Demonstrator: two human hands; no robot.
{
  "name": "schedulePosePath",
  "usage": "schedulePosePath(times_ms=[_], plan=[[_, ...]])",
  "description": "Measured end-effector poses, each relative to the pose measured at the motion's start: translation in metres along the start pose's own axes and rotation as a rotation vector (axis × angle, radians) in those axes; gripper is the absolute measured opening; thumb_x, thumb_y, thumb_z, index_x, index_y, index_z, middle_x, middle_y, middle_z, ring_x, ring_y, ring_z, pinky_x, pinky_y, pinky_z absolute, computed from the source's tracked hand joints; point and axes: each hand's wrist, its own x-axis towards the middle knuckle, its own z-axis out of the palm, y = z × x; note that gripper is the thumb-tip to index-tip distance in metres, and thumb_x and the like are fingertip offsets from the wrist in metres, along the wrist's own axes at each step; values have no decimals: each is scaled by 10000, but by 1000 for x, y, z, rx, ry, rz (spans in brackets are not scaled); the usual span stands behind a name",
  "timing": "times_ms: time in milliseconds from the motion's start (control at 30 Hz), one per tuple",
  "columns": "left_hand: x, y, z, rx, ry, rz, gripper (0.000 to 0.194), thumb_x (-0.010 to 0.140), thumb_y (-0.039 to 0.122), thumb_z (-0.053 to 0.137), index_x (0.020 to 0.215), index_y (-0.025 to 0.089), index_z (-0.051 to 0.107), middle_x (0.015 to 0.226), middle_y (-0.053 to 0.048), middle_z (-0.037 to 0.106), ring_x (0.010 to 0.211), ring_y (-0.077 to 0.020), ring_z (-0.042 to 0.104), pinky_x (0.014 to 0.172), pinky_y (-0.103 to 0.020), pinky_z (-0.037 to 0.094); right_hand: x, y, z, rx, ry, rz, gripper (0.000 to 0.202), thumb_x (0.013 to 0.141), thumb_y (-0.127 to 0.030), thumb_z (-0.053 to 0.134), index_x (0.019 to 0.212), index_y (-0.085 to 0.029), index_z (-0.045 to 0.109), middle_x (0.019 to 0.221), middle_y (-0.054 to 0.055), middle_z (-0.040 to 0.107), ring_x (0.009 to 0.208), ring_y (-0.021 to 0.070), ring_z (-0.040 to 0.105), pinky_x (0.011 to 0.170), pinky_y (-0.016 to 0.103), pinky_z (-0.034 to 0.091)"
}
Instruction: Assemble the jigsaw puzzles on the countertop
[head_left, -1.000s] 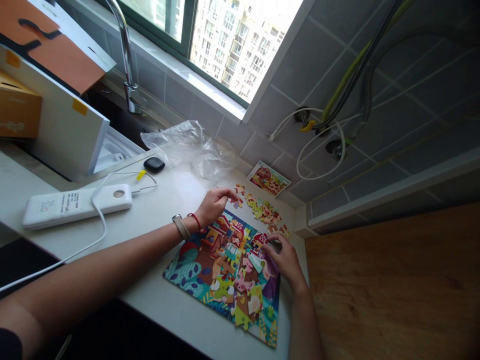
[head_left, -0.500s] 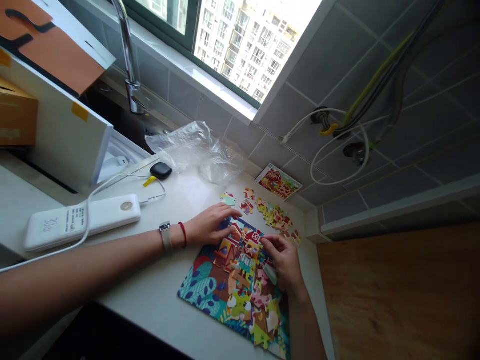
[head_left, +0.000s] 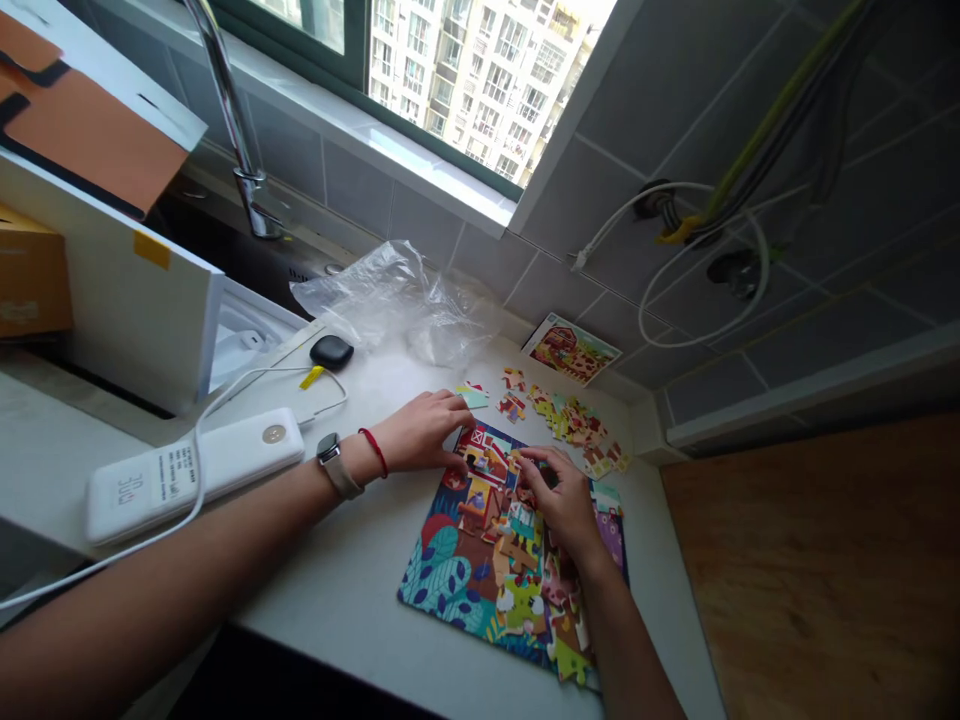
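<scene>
A colourful jigsaw puzzle board (head_left: 444,560) lies on the white counter, with farm-picture puzzle pieces (head_left: 519,605) laid over its middle and right side. My left hand (head_left: 426,432) rests at the board's upper left corner, thumb apart from the bent fingers, beside a red barn section (head_left: 487,452) with white lines. Over the upper part of the board, my right hand (head_left: 564,500) has thumb and forefinger pinched at a puzzle piece mostly covered by the fingertips. Its forearm hides part of the board's right side.
Loose puzzle pieces (head_left: 576,422) lie beyond the board, below a picture card (head_left: 571,349) leaning on the tiles. A crumpled plastic bag (head_left: 420,310), a black case (head_left: 331,352) and a white power bank (head_left: 247,455) with its cable are to the left. A faucet (head_left: 247,180) stands behind.
The view has shifted, so the board appears farther right. My right hand has moved slightly left across the board, nearer my left hand. The white-crossed barn part now shows beside my left fingers.
</scene>
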Motion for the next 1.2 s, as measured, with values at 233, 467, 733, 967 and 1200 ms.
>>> schedulePosePath(times_ms=[233,467,733,967,1200], plan=[[-4,-7,4,-37,-44,-42,537,741,530,914,1115,211,700,1266,-130,670,1166,-351,644,989,-472,510,-12,1,0,-125,-205,-228,274,978,-322,672,1227,-310,785,1350,84,714,1311,317,591,1130,537,477],[-3,-8,-1,-65,-53,-9,379,840,479,852,1085,230,703,1260,-113,675,1172,-323,647,1018,-474,520,-15,7,5,-156,-317,-284,340,941,-306,747,1277,-345,776,1507,54,633,1499,372,446,1211,636,392],[-3,-2,-11,-70,-128,11,335,810,413,885,1017,219,706,1303,-122,661,1195,-333,649,1037,-478,531,-15,6,4,-166,-313,-272,321,949,-298,738,1258,-367,784,1516,31,626,1485,371,462,1212,638,390],[-3,-1,-9,-55,-102,16,319,841,438,852,1018,220,701,1326,-124,656,1199,-330,651,1027,-477,547,-15,7,2,-142,-305,-271,307,922,-267,759,1207,-372,805,1477,30,658,1465,359,491,1207,625,401],[0,0,1,-21,-68,-15,292,930,389,764,1153,222,677,1315,-131,666,1208,-336,641,1035,-520,547,-12,12,-4,-90,-243,-279,273,968,-274,676,1191,-348,814,1437,46,687,1434,335,523,1182,587,435]])
